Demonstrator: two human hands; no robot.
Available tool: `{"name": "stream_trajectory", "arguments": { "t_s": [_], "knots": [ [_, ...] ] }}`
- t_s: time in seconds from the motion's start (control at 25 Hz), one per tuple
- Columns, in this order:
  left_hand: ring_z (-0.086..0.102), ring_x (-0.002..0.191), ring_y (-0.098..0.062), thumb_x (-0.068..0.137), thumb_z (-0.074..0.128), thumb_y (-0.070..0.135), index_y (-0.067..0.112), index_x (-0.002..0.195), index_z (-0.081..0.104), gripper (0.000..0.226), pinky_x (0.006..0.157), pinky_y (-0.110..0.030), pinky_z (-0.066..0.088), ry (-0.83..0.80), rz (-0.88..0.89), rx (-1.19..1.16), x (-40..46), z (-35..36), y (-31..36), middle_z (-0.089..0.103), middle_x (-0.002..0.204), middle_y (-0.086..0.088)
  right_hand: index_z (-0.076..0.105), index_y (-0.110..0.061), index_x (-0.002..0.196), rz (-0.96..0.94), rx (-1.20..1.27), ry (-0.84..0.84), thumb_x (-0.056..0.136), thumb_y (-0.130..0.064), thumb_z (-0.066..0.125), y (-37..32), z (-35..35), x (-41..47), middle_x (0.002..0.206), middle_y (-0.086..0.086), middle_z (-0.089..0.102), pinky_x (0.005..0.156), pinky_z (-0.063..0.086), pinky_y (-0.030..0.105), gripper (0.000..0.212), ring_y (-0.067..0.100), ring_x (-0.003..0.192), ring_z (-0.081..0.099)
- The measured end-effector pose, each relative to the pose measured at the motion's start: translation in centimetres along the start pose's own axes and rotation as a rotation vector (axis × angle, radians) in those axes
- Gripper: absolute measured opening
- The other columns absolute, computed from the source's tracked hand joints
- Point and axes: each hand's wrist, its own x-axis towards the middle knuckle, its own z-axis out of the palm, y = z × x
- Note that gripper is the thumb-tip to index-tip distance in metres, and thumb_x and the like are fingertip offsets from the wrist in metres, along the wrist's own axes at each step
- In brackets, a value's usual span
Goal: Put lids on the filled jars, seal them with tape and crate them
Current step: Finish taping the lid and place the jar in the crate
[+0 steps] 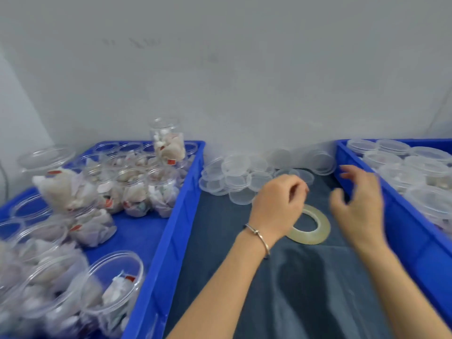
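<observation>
You are between jars, so next reach into the left crate (171,216) for an open filled jar (137,192), then take a lid (236,165) from the pile at the table's far edge. Your left hand (276,206) hovers over the tape roll (315,226) mid-table with curled fingers, and whether it pinches anything I cannot tell. Your right hand (359,201) hangs loose and empty beside the right crate (396,216).

Two blue crates (168,231) flanked one roll of clear tape (311,225): left of the roll, a crate of too many filled jars (137,192) to count; behind it, over a dozen loose clear lids (236,167); two hands (276,206)
</observation>
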Motion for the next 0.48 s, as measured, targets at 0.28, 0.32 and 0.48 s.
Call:
{"name": "stream_trajectory", "arguments": {
  "t_s": [0.28,0.32,0.48],
  "knots": [
    [0.056,0.093,-0.018,0.094,0.048,0.017,0.018,0.098,0.062,0.014,0.081,-0.039,0.047,0.245,-0.266,0.536,-6.2,-13.0,-2.9,0.061,0.1,0.001,0.057,-0.013,0.109,-0.221,0.59,-0.631,0.082,-0.003,0.062,-15.2,10.8,-7.8,0.102,0.001,0.052,0.079,0.036,0.008,0.029,-0.01,0.089,0.045],
    [0.054,0.099,-0.018,0.093,0.047,0.018,0.022,0.103,0.06,0.016,0.083,-0.041,0.047,0.196,-0.342,0.649,-7.4,-14.7,-3.3,0.058,0.105,0.002,0.055,-0.014,0.112,-0.231,0.643,-0.718,0.083,-0.003,0.059,-16.3,11.4,-8.9,0.105,0.001,0.052,0.083,0.041,0.014,0.032,-0.007,0.094,0.047],
    [0.051,0.113,-0.023,0.097,0.041,0.023,0.024,0.122,0.046,0.026,0.093,-0.042,0.045,-0.215,-0.724,0.919,-11.7,-19.0,-5.6,0.05,0.118,-0.002,0.046,-0.013,0.133,-0.418,0.548,-1.008,0.09,-0.007,0.05,-17.9,12.6,-12.2,0.122,0.006,0.053,0.097,0.041,0.037,0.044,0.02,0.108,0.052]
  ]
}}
